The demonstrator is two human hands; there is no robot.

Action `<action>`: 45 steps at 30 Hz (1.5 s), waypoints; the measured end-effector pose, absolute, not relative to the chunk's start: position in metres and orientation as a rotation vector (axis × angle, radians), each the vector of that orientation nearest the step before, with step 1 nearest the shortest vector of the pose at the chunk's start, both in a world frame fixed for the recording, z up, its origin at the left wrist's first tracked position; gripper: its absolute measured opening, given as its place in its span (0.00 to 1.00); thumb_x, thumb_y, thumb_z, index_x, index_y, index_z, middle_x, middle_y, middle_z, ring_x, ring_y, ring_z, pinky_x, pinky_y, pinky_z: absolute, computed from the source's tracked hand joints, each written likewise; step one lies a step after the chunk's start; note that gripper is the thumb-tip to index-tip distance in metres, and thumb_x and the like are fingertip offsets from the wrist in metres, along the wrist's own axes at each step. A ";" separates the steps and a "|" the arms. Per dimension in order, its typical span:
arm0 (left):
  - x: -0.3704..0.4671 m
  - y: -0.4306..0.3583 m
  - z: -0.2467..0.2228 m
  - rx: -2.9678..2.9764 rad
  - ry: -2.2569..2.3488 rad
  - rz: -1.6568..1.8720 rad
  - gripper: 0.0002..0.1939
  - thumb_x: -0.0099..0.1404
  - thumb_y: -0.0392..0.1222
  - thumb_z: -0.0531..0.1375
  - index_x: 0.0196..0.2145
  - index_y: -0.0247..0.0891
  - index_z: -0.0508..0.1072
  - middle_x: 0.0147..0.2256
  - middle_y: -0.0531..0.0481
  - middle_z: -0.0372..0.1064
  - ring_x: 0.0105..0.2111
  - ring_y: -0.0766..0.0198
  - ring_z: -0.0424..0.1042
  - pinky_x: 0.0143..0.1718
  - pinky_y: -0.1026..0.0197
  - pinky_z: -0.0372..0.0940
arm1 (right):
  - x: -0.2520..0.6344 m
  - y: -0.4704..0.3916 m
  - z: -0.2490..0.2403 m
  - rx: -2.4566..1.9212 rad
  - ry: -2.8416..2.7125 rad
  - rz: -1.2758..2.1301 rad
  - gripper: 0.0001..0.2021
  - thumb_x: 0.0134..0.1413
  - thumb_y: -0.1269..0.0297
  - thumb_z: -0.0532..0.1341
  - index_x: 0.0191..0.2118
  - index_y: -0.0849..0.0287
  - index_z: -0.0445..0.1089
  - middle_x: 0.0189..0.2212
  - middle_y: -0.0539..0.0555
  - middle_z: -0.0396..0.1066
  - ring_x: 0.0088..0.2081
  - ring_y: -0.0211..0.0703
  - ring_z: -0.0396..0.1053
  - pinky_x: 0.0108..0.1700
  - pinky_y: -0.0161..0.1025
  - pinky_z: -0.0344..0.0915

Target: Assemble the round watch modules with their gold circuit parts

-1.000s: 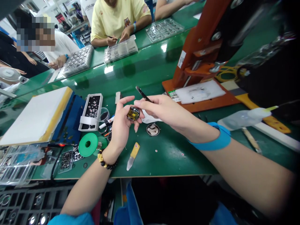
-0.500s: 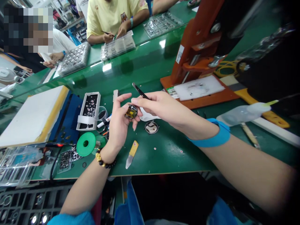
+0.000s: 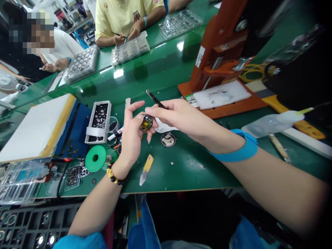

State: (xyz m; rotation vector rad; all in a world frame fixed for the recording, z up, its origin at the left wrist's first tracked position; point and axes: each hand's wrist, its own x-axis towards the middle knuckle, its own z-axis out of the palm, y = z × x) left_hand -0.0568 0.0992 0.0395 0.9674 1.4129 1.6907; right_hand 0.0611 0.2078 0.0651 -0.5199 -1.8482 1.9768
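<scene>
My left hand [image 3: 132, 141] pinches a round dark watch case [image 3: 146, 122] between thumb and fingers. Its open side, with yellow parts inside, faces up. My right hand [image 3: 173, 112] is closed on slim black tweezers [image 3: 155, 99], whose back end sticks up past the knuckles. The working tip is hidden behind my fingers, close to the watch case, so I cannot tell whether it touches. On the green bench just below my hands lies a round watch part [image 3: 168, 139] with a pale inside. Beside it is a white sheet or bag [image 3: 165, 128], partly covered by my right hand.
Left of my hands stand a parts tray [image 3: 89, 127] and a green spool [image 3: 95, 158]. A yellow-handled blade [image 3: 146, 169] lies near the bench edge. An orange press [image 3: 207, 74] rises at the right, by a squeeze bottle [image 3: 269, 124]. Co-workers sit opposite with trays [image 3: 83, 64].
Both hands keep their grip in almost the same place. The watch case has tilted or shifted slightly, and the whole view has moved a little. A co-worker at the far left has moved their hands.
</scene>
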 end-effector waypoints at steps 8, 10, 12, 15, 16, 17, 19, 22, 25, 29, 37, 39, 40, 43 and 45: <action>-0.054 0.097 0.042 1.004 1.462 1.686 0.14 0.72 0.46 0.53 0.54 0.44 0.62 0.29 0.52 0.67 0.28 0.61 0.73 0.21 0.64 0.59 | 0.061 0.207 0.063 -0.503 -1.841 1.986 0.23 0.60 0.47 0.66 0.23 0.60 0.69 0.23 0.51 0.71 0.29 0.39 0.70 0.36 0.39 0.63; -0.054 0.097 0.041 0.997 1.457 1.691 0.14 0.72 0.44 0.53 0.53 0.44 0.62 0.29 0.52 0.67 0.29 0.60 0.73 0.21 0.65 0.58 | 0.061 0.207 0.062 -0.496 -1.845 1.993 0.22 0.60 0.48 0.66 0.24 0.60 0.70 0.24 0.52 0.72 0.29 0.39 0.71 0.36 0.39 0.63; -0.054 0.097 0.041 0.986 1.448 1.694 0.14 0.71 0.42 0.52 0.53 0.43 0.62 0.28 0.52 0.67 0.29 0.60 0.74 0.21 0.65 0.58 | 0.061 0.207 0.062 -0.502 -1.859 1.979 0.22 0.61 0.49 0.65 0.24 0.60 0.70 0.22 0.51 0.70 0.27 0.38 0.69 0.34 0.39 0.62; -0.055 0.098 0.041 0.974 1.438 1.688 0.15 0.70 0.44 0.53 0.53 0.43 0.62 0.29 0.51 0.68 0.29 0.59 0.74 0.20 0.64 0.59 | 0.061 0.207 0.063 -0.500 -1.876 1.953 0.21 0.64 0.51 0.63 0.23 0.60 0.70 0.20 0.48 0.65 0.25 0.36 0.65 0.33 0.37 0.61; -0.055 0.098 0.041 0.974 1.430 1.686 0.16 0.69 0.46 0.53 0.54 0.43 0.61 0.29 0.51 0.68 0.29 0.58 0.74 0.20 0.63 0.59 | 0.061 0.207 0.063 -0.498 -1.874 1.949 0.21 0.64 0.52 0.63 0.24 0.60 0.69 0.20 0.47 0.64 0.25 0.35 0.64 0.33 0.37 0.61; -0.056 0.098 0.041 0.977 1.419 1.684 0.17 0.69 0.47 0.54 0.54 0.44 0.61 0.30 0.50 0.68 0.30 0.57 0.75 0.21 0.62 0.59 | 0.061 0.207 0.063 -0.499 -1.871 1.946 0.20 0.64 0.53 0.63 0.24 0.60 0.69 0.20 0.47 0.63 0.24 0.35 0.63 0.33 0.37 0.61; -0.057 0.098 0.041 0.989 1.384 1.679 0.20 0.67 0.49 0.55 0.55 0.45 0.60 0.32 0.49 0.68 0.33 0.55 0.76 0.22 0.61 0.61 | 0.060 0.207 0.063 -0.513 -1.856 1.939 0.19 0.64 0.54 0.63 0.25 0.60 0.69 0.21 0.47 0.64 0.24 0.34 0.63 0.32 0.37 0.61; -0.058 0.098 0.041 0.981 1.352 1.671 0.23 0.63 0.44 0.57 0.55 0.45 0.59 0.33 0.49 0.68 0.36 0.53 0.77 0.22 0.60 0.62 | 0.060 0.207 0.062 -0.512 -1.835 1.908 0.13 0.65 0.58 0.62 0.32 0.60 0.73 0.23 0.48 0.66 0.25 0.36 0.65 0.31 0.37 0.62; -0.058 0.100 0.040 0.932 1.355 1.705 0.24 0.60 0.39 0.56 0.55 0.45 0.61 0.33 0.48 0.69 0.37 0.54 0.77 0.21 0.62 0.61 | 0.060 0.206 0.062 -0.455 -1.821 1.855 0.07 0.62 0.62 0.63 0.41 0.59 0.76 0.25 0.48 0.69 0.28 0.38 0.68 0.33 0.37 0.65; -0.060 0.103 0.037 0.905 1.351 1.746 0.23 0.60 0.38 0.57 0.54 0.45 0.63 0.36 0.47 0.70 0.37 0.53 0.78 0.21 0.62 0.63 | 0.060 0.205 0.061 -0.381 -1.804 1.868 0.07 0.60 0.64 0.63 0.42 0.58 0.76 0.30 0.50 0.73 0.30 0.40 0.72 0.35 0.40 0.69; -0.064 0.103 0.035 0.907 1.340 1.738 0.24 0.63 0.40 0.58 0.56 0.46 0.62 0.34 0.48 0.67 0.42 0.49 0.77 0.30 0.56 0.71 | 0.060 0.206 0.057 -0.402 -1.865 1.767 0.07 0.61 0.64 0.64 0.43 0.57 0.78 0.30 0.51 0.75 0.32 0.42 0.74 0.38 0.42 0.70; -0.064 0.103 0.035 0.895 1.328 1.736 0.24 0.63 0.39 0.58 0.56 0.46 0.61 0.35 0.48 0.66 0.40 0.50 0.77 0.30 0.56 0.71 | 0.060 0.206 0.054 -0.375 -1.900 1.735 0.08 0.63 0.63 0.64 0.45 0.57 0.77 0.30 0.50 0.75 0.32 0.42 0.74 0.39 0.41 0.70; -0.064 0.103 0.035 0.887 1.323 1.737 0.24 0.63 0.39 0.58 0.56 0.45 0.61 0.35 0.48 0.66 0.39 0.52 0.77 0.29 0.58 0.69 | 0.060 0.206 0.053 -0.365 -1.925 1.709 0.08 0.64 0.62 0.63 0.45 0.57 0.77 0.30 0.50 0.75 0.32 0.42 0.75 0.40 0.41 0.70; -0.060 0.103 0.035 0.861 1.346 1.772 0.23 0.63 0.36 0.57 0.56 0.44 0.62 0.35 0.49 0.65 0.32 0.59 0.74 0.25 0.64 0.63 | 0.060 0.204 0.047 -0.350 -1.989 1.563 0.10 0.64 0.61 0.65 0.47 0.58 0.77 0.33 0.51 0.77 0.34 0.43 0.76 0.41 0.41 0.71; -0.057 0.101 0.035 0.855 1.377 1.803 0.21 0.65 0.35 0.57 0.55 0.44 0.62 0.34 0.51 0.63 0.29 0.64 0.71 0.25 0.65 0.62 | 0.059 0.203 0.044 -0.332 -1.986 1.513 0.10 0.62 0.61 0.66 0.46 0.59 0.77 0.35 0.52 0.78 0.35 0.42 0.77 0.41 0.40 0.71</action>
